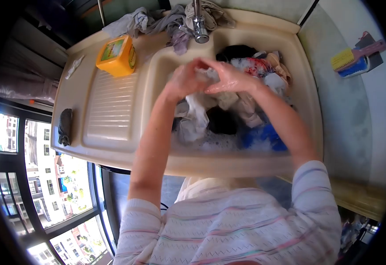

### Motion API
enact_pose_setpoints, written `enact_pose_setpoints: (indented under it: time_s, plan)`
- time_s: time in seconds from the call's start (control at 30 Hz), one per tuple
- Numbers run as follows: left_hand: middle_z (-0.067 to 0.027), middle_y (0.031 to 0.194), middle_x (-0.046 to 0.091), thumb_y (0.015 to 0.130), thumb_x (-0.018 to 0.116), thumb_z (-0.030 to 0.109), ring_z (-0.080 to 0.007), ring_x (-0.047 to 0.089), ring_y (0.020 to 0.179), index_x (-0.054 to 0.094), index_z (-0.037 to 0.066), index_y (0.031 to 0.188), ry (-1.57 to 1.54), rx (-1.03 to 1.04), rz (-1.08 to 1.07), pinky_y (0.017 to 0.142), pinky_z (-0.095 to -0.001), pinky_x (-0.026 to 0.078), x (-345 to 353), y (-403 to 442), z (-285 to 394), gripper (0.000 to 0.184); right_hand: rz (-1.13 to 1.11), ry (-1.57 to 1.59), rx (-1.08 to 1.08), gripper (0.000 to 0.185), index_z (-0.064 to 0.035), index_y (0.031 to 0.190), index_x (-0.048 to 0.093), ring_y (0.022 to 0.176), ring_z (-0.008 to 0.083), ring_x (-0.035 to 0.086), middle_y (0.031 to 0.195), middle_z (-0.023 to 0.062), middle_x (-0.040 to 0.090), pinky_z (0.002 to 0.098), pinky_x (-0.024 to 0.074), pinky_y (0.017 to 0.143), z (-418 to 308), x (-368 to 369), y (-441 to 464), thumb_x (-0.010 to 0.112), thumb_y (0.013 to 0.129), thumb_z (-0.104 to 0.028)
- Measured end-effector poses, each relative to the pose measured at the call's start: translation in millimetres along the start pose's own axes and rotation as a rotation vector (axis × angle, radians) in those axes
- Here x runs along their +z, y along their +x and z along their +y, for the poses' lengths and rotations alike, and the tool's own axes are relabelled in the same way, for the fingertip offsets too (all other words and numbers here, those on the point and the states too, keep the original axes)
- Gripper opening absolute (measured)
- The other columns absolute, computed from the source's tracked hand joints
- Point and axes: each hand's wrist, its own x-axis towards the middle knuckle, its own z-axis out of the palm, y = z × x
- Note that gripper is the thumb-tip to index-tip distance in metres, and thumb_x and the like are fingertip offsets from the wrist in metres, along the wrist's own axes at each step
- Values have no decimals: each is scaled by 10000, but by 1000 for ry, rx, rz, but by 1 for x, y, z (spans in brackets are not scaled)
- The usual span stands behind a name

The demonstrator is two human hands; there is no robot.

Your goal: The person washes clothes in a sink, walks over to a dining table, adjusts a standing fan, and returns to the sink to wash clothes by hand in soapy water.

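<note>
My left hand (186,80) and my right hand (232,78) are raised over the sink basin (157,73), wet and close together, their fingertips meeting near the faucet. The fingers of my left hand are curved and blurred, and its grip is unclear. My right hand has its thumb spread from its fingers, with no held item visible. Whitish material shows between the hands; whether it is foam or cloth is unclear. Below lie soaked clothes: a white cloth (194,119), a black one (221,121), a blue one (266,138) and a red-patterned one (258,66), with suds around them.
The metal faucet (199,31) stands behind my hands. An orange tub (117,56) sits on the ribbed drainboard (111,106) at left, with a dark rolled cloth (64,127) near its edge. Grey cloths (168,22) lie along the back. Brushes (356,59) hang on the right wall.
</note>
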Motion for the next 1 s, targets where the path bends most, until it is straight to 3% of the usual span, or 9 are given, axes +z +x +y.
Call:
enact_pose_setpoints:
  time_s: [0.2,0.33,0.5,0.53,0.57,0.67,0.7,0.93,1.0]
  plan:
    - [-82,905,565,616,575,83,-146,546,837,488,-21,1043,-24,428,-89,774,-256,440,-77,-16,152,448,104,110,-231,833,-74,1283,284,1006,192,495,1072,121,520,306,408,878,-125,-92,37,732,582,-49]
    - [-140,932,588,722,635,190,-230,595,803,486,-39,1026,-134,546,-197,787,-347,480,-96,-11,178,409,10,206,-301,948,-57,1356,76,1089,193,396,1224,125,378,287,330,936,-155,-122,41,705,647,-7]
    - [-86,920,582,646,643,170,-177,558,853,495,30,1073,232,263,-100,783,-283,439,-52,-5,109,473,247,-68,-88,593,-35,1189,388,1105,222,450,1183,121,472,315,365,933,-58,-49,21,654,659,-43]
    - [-88,924,588,649,666,201,-190,561,858,499,57,1084,392,116,-42,786,-295,439,-33,-3,81,487,266,-198,53,647,-127,1242,347,853,293,581,967,155,574,376,467,743,-23,-16,12,631,661,-101]
    - [-110,923,597,634,687,240,-254,565,880,510,115,1097,374,77,-44,803,-329,433,-7,9,10,511,108,-300,418,556,-141,1218,375,807,305,588,932,148,587,391,471,697,11,18,1,571,698,-107]
    - [-155,1183,447,626,677,262,-360,441,1061,446,126,1175,591,-38,-414,891,-383,380,63,2,-75,611,110,-639,482,430,-105,1133,438,897,336,530,969,153,546,421,424,769,79,117,-54,538,715,-108]
    - [-167,1227,401,637,665,293,-408,372,1116,391,173,1223,777,-29,-214,929,-441,334,96,-6,-118,658,148,-683,427,408,-120,1129,440,899,323,527,981,140,538,417,434,740,92,129,-64,520,729,-110]
    - [-119,1261,394,703,594,399,-395,404,1086,375,174,1256,578,-109,-352,925,-418,346,87,10,-118,636,-115,-622,658,214,-73,931,576,867,339,560,914,179,582,436,437,735,101,100,-35,495,733,-89]
    - [-106,1261,407,726,550,454,-371,417,1089,382,177,1258,15,-369,-223,892,-461,360,52,2,-88,622,-10,-384,648,213,-61,927,588,895,326,569,974,191,577,390,457,738,81,74,-21,512,729,-79]
